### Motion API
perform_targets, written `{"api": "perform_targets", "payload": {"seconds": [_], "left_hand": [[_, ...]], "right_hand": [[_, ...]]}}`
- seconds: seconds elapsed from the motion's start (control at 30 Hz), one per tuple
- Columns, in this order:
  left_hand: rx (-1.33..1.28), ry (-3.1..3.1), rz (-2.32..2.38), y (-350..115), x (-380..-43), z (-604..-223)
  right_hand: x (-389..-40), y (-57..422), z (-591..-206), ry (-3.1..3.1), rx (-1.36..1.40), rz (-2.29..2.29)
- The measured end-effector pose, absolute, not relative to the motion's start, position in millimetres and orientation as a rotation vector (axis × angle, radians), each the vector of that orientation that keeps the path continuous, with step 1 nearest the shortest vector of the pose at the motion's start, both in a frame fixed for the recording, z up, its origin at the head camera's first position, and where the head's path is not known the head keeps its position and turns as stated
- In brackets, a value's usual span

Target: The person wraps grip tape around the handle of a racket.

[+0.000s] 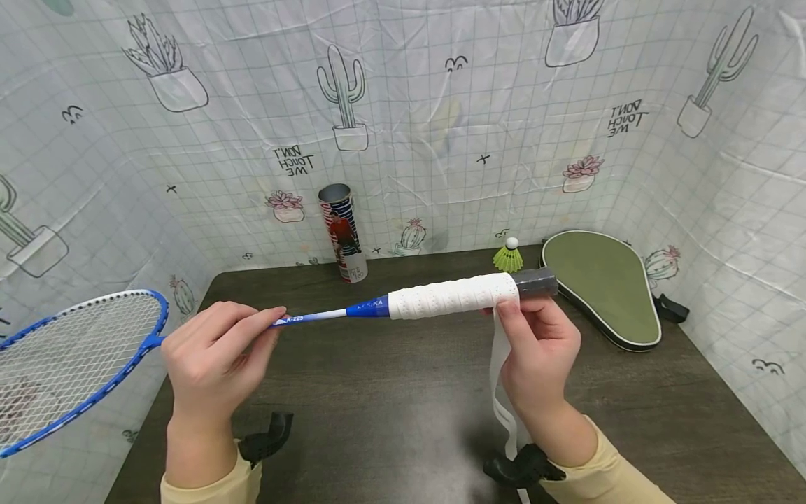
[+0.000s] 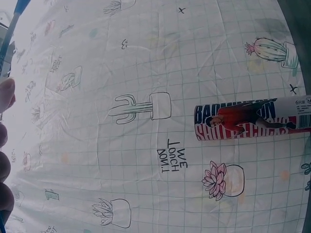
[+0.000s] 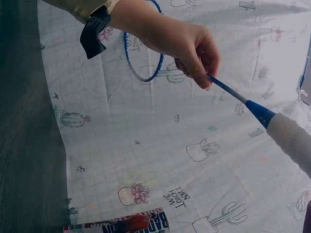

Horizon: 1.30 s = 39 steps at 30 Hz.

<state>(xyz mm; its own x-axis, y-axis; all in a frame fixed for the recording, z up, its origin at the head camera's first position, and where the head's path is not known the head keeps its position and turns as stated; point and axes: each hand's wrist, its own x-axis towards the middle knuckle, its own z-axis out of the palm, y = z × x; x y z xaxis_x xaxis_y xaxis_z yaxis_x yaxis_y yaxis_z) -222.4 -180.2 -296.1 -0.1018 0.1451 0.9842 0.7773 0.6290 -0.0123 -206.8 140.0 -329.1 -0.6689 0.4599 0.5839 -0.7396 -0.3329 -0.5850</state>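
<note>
A blue and white badminton racket (image 1: pixel 367 308) is held level above the table, its strung head (image 1: pixel 82 364) off to the left. My left hand (image 1: pixel 217 357) pinches the thin shaft between thumb and fingers. White perforated grip tape (image 1: pixel 450 295) covers most of the handle in overlapping turns; the dark butt end (image 1: pixel 535 281) shows bare at the right. There my right hand (image 1: pixel 541 346) pinches the tape against the handle, thumb in front. A loose tail of tape (image 1: pixel 501 378) hangs below it, past the wrist. In the right wrist view the left hand (image 3: pixel 197 53) grips the shaft.
Behind the racket, a shuttlecock tube (image 1: pixel 343 234) stands upright on the dark wood table (image 1: pixel 378 413). A yellow-green shuttlecock (image 1: pixel 508 256) sits cork up near the back edge. At the right lies a green racket-shaped case (image 1: pixel 604 287). A patterned cloth (image 1: pixel 428 140) encloses the table.
</note>
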Motion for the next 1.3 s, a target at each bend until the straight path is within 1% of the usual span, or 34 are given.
{"api": "perform_targets", "payload": {"seconds": [0.17,0.43,0.7,1.0,1.3], "left_hand": [[-0.785,-1.666,-0.632,-182.8,-220.6,-295.5],[-0.791,-1.733,-0.591,-181.4,-216.1,-293.4],[-0.786,-1.735,-0.561,-183.1,-215.7,-294.5],[-0.767,-1.751,-0.531,-185.7,-217.8,-295.9],[-0.770,-1.779,-0.496,-185.3,-214.3,-293.5]], "right_hand": [[-207.3,139.2,-328.6,-1.102,0.444,2.051],[-206.1,141.4,-330.2,-1.180,0.358,2.022],[-206.8,140.0,-330.0,-1.121,0.462,2.044],[-205.3,140.5,-331.2,-1.160,0.402,1.992],[-205.7,139.1,-330.3,-1.093,0.572,2.030]]}}
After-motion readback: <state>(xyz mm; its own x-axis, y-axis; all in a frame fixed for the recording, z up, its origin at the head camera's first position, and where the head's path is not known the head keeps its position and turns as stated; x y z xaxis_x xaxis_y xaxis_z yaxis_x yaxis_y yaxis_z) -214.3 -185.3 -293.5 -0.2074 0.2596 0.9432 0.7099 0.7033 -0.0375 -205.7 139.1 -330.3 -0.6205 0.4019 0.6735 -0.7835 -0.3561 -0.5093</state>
